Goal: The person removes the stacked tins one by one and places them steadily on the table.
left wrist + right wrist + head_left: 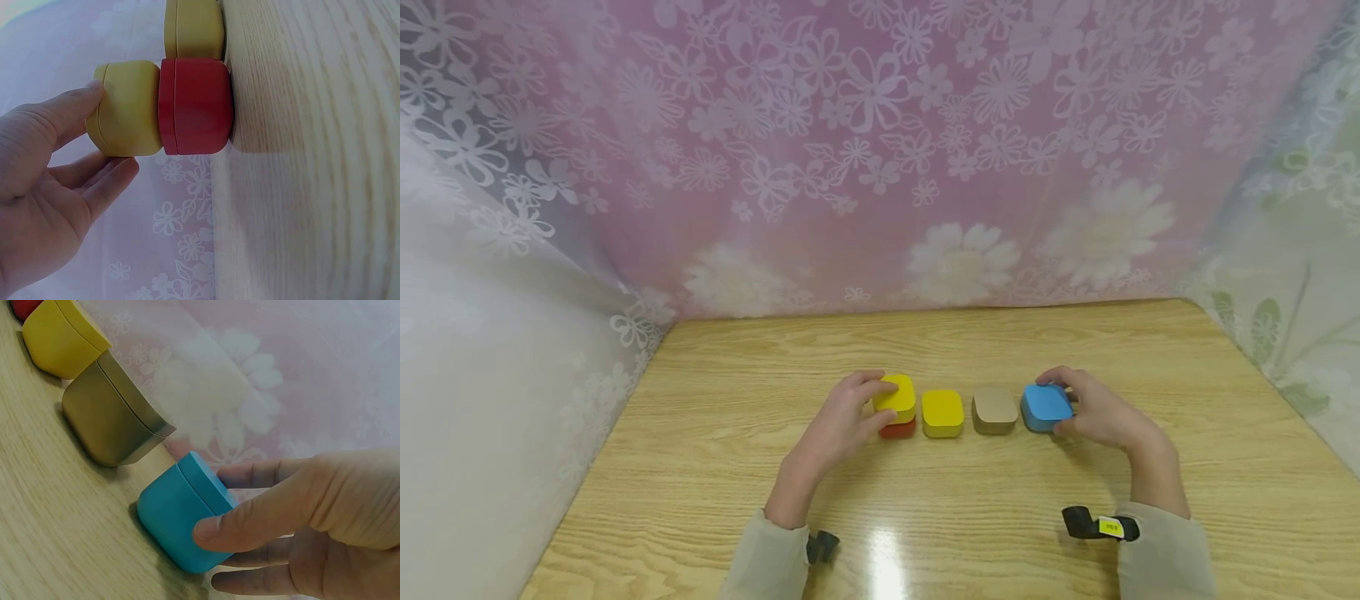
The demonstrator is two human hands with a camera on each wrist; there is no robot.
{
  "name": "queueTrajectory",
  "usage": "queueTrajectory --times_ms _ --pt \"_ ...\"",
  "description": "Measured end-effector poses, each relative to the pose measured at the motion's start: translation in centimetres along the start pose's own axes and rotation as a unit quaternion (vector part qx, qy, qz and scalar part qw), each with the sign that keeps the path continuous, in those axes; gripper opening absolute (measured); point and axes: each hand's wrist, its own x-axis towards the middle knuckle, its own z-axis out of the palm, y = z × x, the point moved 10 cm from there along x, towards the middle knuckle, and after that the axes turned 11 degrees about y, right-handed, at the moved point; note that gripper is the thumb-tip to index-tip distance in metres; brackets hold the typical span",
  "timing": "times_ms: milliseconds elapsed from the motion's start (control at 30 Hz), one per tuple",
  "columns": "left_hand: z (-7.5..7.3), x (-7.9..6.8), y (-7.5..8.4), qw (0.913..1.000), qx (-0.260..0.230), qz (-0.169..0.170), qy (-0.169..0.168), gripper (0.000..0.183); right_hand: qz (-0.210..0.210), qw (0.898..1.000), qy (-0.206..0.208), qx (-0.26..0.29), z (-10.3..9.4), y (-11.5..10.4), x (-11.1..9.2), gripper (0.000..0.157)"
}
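Note:
On top of a red lidded box (pixel 197 106) sits a small rounded yellow lidded box (pixel 893 397), which my left hand (pixel 850 414) pinches between thumb and fingers. The two boxes meet face to face in the left wrist view, with the red one on the table. To the right, my right hand (pixel 1102 410) grips a blue lidded box (pixel 184 512), thumb on the near side and fingers around the far side. That blue box stands at the table surface. Between the hands stand a second yellow box (pixel 943 413) and a tan box (pixel 994 411), both untouched.
The boxes line up in a row across the wood-grain table (pixel 970 508). A pink flowered curtain (pixel 865 167) hangs behind the table's far edge, with pale cloth at both sides. Each sleeve cuff carries a black wrist device (pixel 1097 523).

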Motion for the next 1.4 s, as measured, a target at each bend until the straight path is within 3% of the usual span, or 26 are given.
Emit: queueTrajectory --times_ms 233,533,733,900,1033,1200,1400 --pt "0.0 0.1 0.1 1.0 0.002 0.006 0.0 0.036 0.006 1.0 -0.001 -0.001 0.0 0.2 0.2 0.067" --pt "0.5 0.3 0.3 0.9999 0.004 0.011 -0.006 0.035 0.011 1.0 -0.002 0.01 -0.3 0.1 -0.6 0.099" --pt "0.8 0.4 0.6 0.9998 0.011 0.012 -0.012 0.035 -0.022 0.999 0.038 -0.001 -1.6 -1.9 -0.8 0.093" --pt "0.4 0.3 0.4 0.9999 0.008 0.003 -0.01 0.036 -0.051 0.995 0.088 -0.005 -1.6 -5.1 0.3 0.079" --pt "0.1 0.3 0.3 1.0 0.007 0.003 -0.004 0.036 -0.079 0.992 0.103 0.003 0.3 -8.6 1.4 0.066" --pt "0.1 0.3 0.1 0.9999 0.01 0.004 -0.003 0.036 -0.129 0.988 0.084 0.001 4.5 -12.5 1.9 0.056" --pt "-0.1 0.3 -0.2 0.9999 0.012 -0.003 0.002 0.037 -0.195 0.977 0.081 -0.027 8.0 -15.1 1.9 0.051"
